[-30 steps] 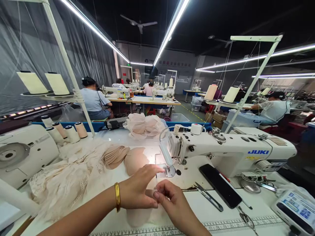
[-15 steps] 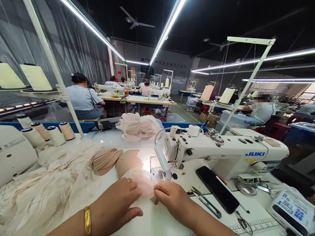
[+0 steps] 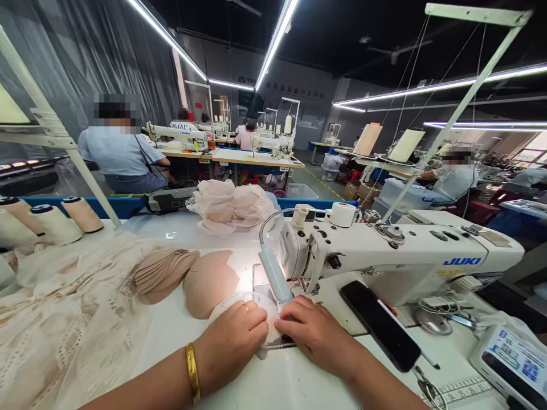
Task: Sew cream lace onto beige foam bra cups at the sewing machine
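Observation:
My left hand (image 3: 233, 340), with a ring and a gold bangle, and my right hand (image 3: 314, 332) press close together on a thin pale fabric piece (image 3: 260, 304) at the needle of the white JUKI sewing machine (image 3: 397, 259). Fingers of both hands are curled and pinch the piece flat on the table. The machine's lamp (image 3: 273, 276) lights the spot. Just left lie a beige bra cup (image 3: 209, 282) and a stack of beige cups (image 3: 160, 272).
Cream lace fabric (image 3: 64, 324) covers the table's left. Thread cones (image 3: 81, 213) stand at the back left. A pile of finished pink cups (image 3: 228, 206) sits behind. A black phone (image 3: 378, 324), snips (image 3: 429, 387) and a control panel (image 3: 510, 356) lie to the right. Other people sew at tables beyond.
Both hands slid forward with the pale fabric piece up to the needle. The view moved closer and a little left.

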The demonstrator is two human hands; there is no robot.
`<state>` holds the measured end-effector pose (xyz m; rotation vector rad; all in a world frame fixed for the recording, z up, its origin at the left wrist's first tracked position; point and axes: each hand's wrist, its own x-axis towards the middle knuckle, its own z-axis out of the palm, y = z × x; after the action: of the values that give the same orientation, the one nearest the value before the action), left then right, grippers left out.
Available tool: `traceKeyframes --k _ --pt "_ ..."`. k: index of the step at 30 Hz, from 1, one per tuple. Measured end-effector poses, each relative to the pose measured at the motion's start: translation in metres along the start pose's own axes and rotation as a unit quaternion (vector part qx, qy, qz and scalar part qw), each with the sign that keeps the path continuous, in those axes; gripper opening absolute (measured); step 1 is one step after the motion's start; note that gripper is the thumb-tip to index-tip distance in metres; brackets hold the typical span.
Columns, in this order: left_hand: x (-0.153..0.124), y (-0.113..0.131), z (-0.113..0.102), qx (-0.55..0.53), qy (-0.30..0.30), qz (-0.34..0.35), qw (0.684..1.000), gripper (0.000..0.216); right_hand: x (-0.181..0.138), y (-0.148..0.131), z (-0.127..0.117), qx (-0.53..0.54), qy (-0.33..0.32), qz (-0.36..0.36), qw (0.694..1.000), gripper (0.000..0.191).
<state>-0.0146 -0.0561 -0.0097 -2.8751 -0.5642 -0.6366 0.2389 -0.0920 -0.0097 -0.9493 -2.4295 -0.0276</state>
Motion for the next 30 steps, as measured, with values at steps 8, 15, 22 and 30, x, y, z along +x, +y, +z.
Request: traceKeyframes --k 8,15,22,30 --pt "0.006 0.001 -0.006 -0.033 -0.074 -0.048 0.996 0.015 0.002 -0.005 -0.006 0.054 -0.035 0.009 0.998 0.033" --pt "0.007 -0.002 -0.007 -0.102 -0.040 -0.027 0.994 0.016 0.003 -0.012 -0.014 0.066 -0.052 0.010 0.996 0.035" --pt "0.012 -0.008 -0.003 -0.106 -0.043 -0.013 0.993 0.021 0.005 -0.015 -0.015 0.074 -0.045 0.014 0.996 0.033" --pt "0.028 -0.033 0.010 -0.099 -0.040 0.000 0.994 0.012 0.001 -0.001 -0.003 0.036 -0.020 0.047 0.998 0.038"
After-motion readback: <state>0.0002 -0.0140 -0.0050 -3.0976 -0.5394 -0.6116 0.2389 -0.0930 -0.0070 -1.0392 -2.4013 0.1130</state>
